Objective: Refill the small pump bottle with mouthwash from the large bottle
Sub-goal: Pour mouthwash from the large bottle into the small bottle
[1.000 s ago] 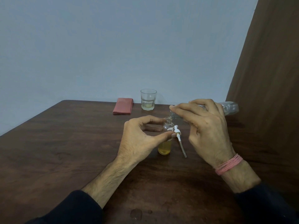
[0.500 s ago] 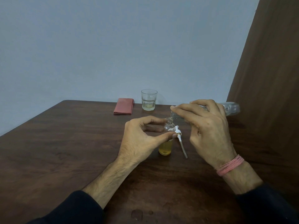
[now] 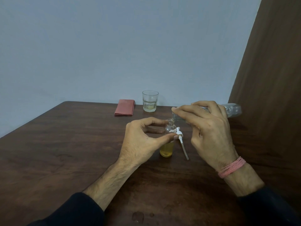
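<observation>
Mouthwash of a yellow colour is seen in the lower part of the small pump bottle (image 3: pixel 167 144), which stands upright near the middle of the dark wooden table (image 3: pixel 65 144) in the single head view. The bottle's neck is uncapped, and its clear upper half is held by the left hand (image 3: pixel 143 141), whose thumb and forefinger are curled round the glass from the left side, the thumb tip pressed against the front of the bottle. The large bottle (image 3: pixel 231 110) is held nearly level by the right hand (image 3: pixel 210 134), whose fingers are wrapped over its clear body; its mouth is brought just above the small bottle's opening, and its base is pointed to the right, toward the brown panel (image 3: pixel 268 79). Whether liquid is flowing between the two mouths cannot be told. The white pump head (image 3: pixel 180 133) with its dip tube is laid flat on the table just beside the small bottle, on its right, the tube pointing toward the viewer. A band of pink thread (image 3: pixel 232 167) is worn round the right wrist, and dark sleeves are seen on both forearms. At the far edge of the table a drinking glass (image 3: pixel 150 101) with a little pale liquid is stood, and a folded pink cloth (image 3: pixel 124 107) is laid just to its left. A few wet drops (image 3: pixel 138 216) are seen on the near part of the table.
</observation>
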